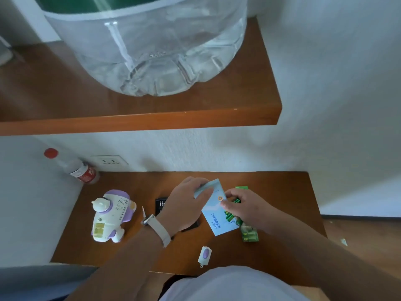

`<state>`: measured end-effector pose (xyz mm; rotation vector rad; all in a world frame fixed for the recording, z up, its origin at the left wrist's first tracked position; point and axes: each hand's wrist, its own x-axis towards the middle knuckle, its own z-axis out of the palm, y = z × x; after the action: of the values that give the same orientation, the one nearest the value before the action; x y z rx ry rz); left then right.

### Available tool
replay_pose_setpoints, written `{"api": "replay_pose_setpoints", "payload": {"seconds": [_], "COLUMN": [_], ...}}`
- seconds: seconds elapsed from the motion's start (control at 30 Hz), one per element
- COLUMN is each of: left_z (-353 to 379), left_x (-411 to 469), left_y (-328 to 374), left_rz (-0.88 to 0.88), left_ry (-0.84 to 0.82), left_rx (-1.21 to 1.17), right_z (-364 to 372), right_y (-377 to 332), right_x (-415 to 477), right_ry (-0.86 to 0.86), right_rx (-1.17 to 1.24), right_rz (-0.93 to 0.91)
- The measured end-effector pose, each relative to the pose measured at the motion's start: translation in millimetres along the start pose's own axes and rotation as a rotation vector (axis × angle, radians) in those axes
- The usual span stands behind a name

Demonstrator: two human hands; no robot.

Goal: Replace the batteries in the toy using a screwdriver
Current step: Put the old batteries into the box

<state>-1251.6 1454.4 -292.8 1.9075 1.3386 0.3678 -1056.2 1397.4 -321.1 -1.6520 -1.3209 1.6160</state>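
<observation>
Toy (110, 216) of smooth, rounded white-and-lilac plastic stands at the left of the glossy brown wooden desk (282, 192). Left hand (184, 207) and right hand (245, 207) both pinch a flat pale-blue card (213, 218) beside green cylindrical batteries (230, 215). Above, a wooden shelf (152, 120) carries a clear ribbed jug (152, 51) against white walls.

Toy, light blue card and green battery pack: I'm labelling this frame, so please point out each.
toy (108, 220), head view, on its white body.
light blue card (217, 222), head view, on its printed lower half.
green battery pack (250, 235), head view, on its end nearest the person.
</observation>
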Motion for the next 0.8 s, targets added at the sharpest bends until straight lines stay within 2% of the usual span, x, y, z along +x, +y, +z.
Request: {"api": "replay_pose_setpoints", "payload": {"seconds": [0.1, 0.4, 0.6, 0.73, 0.8], "left_z": [-8, -9, -11, -5, 2], "left_x": [0, 4, 8, 9, 5], "left_y": [1, 16, 24, 29, 29], "left_rz": [-0.012, 0.097, -0.015, -0.116, -0.082], "left_ry": [-0.091, -0.089, -0.069, 0.074, 0.186], "left_rx": [-0.090, 0.187, -0.093, -0.306, -0.287], "right_z": [-9, -21, -28, -30, -31], "right_y": [4, 3, 4, 3, 2], "right_x": [-6, -13, -14, -15, -17], "right_ry": [-0.002, -0.023, -0.019, -0.038, -0.039], "right_rx": [-0.026, -0.128, -0.125, -0.103, -0.072], "right_rz": [-0.009, -0.027, -0.064, -0.071, -0.062]}}
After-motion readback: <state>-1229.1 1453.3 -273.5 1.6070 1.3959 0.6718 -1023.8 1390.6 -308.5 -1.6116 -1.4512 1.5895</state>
